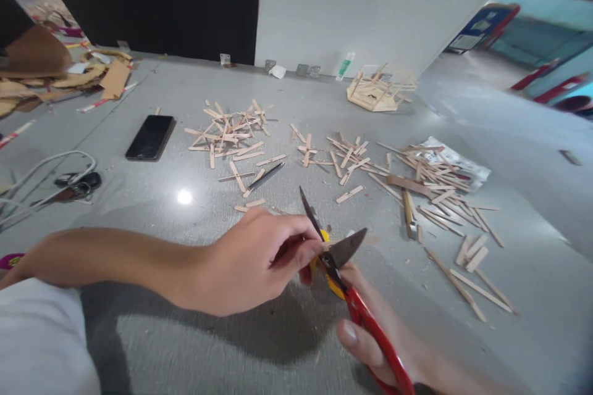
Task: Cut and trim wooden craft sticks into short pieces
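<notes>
Two hands, apparently on a cutting step: left hand (252, 259) grip pinches wooden stick (327, 245) over near-middle worktop (259, 364); right hand (385, 315) grips red scissors (354, 305), blades wide. Next calls for steady stick.

The one view comes from a camera worn on the person's head; it looks forward and down across the grey tabletop (185, 89); the left hand (250, 259) and the right hand (389, 324) lie close below the lens, around the lower middle of the frame; the left forearm (134, 259) comes in from the left edge, with a white sleeve (41, 339) in the lower left corner, and the right arm rises from the lower right; beyond the tabletop, the camera faces a black panel (162, 6) and a pale panel (370, 6); farther off, a teal wall (542, 3) shows at upper right.
</notes>
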`<move>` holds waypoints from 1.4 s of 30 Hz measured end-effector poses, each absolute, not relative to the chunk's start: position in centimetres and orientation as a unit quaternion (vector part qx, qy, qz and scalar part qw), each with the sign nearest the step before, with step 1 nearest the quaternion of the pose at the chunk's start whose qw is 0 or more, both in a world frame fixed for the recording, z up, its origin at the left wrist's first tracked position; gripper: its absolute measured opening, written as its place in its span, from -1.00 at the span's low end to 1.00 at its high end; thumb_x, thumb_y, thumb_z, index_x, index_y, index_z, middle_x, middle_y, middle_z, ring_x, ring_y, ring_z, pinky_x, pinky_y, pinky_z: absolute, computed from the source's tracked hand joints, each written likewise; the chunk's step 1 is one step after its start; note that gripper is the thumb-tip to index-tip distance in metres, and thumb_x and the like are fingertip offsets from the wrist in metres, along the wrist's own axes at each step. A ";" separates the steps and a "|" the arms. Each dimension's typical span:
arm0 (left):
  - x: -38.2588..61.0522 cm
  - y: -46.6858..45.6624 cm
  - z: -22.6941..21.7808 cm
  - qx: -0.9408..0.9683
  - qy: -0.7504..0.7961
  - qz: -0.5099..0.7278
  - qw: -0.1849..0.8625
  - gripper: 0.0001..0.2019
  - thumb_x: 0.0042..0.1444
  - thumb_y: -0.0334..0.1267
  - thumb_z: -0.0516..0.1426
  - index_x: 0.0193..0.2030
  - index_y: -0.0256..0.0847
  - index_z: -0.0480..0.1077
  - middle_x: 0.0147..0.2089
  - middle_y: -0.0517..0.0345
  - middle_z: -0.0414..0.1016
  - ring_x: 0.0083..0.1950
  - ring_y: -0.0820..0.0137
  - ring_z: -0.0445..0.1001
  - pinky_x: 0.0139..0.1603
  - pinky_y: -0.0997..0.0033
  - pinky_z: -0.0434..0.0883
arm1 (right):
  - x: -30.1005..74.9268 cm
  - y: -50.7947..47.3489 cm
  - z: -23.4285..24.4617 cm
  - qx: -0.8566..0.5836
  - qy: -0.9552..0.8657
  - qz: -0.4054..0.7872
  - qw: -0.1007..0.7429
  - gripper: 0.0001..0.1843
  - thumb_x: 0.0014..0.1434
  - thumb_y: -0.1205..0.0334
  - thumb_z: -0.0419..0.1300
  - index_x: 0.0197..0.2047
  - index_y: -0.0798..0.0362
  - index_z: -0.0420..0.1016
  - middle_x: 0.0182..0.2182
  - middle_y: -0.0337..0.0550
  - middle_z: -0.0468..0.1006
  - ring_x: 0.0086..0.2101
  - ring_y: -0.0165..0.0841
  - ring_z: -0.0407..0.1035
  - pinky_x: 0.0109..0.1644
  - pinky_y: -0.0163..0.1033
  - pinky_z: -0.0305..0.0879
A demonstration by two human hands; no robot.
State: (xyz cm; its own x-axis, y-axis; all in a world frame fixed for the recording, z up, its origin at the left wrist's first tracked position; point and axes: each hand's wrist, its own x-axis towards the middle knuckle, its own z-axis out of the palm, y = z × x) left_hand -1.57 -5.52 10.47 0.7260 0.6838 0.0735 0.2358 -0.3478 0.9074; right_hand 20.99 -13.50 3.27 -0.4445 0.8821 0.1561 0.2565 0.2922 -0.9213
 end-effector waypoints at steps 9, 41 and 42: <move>-1.5 -5.9 9.7 0.801 0.280 0.236 0.475 -0.77 0.47 -0.29 0.10 -0.21 -0.28 0.51 -0.51 0.34 0.47 -0.56 0.66 0.28 -0.50 0.69 0.17 | 20.0 -13.9 2.2 -0.465 -0.694 0.389 0.389 -0.69 0.46 -0.08 0.15 0.06 -0.07 0.51 -0.22 -0.11 0.60 -0.24 -0.21 0.49 -0.13 -0.15 0.49; -0.8 -6.7 8.7 0.693 0.306 0.253 0.602 -0.79 0.43 -0.27 0.12 -0.29 -0.22 0.37 -0.46 0.27 0.47 -0.48 0.57 0.40 -0.48 0.63 0.28 | 19.0 -13.6 2.1 -0.435 -0.650 0.452 0.429 -0.73 0.45 -0.06 0.16 -0.11 -0.08 0.57 -0.33 -0.18 0.52 -0.26 -0.22 0.45 -0.02 -0.08 0.46; -0.8 -6.7 8.7 0.686 0.306 0.254 0.609 -0.79 0.42 -0.27 0.13 -0.29 -0.22 0.37 -0.47 0.28 0.46 -0.50 0.58 0.38 -0.49 0.63 0.28 | 19.0 -13.5 2.2 -0.432 -0.654 0.454 0.425 -0.71 0.45 -0.07 0.15 -0.14 -0.07 0.57 -0.33 -0.17 0.51 -0.26 -0.22 0.45 -0.03 -0.08 0.47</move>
State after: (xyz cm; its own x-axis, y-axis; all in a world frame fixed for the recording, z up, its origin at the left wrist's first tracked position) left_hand -0.83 -6.72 8.67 0.6838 0.7293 -0.0227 0.1096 -0.0720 0.9914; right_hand 19.04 -13.53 2.18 -0.2660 0.9501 0.1631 0.1798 0.2151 -0.9599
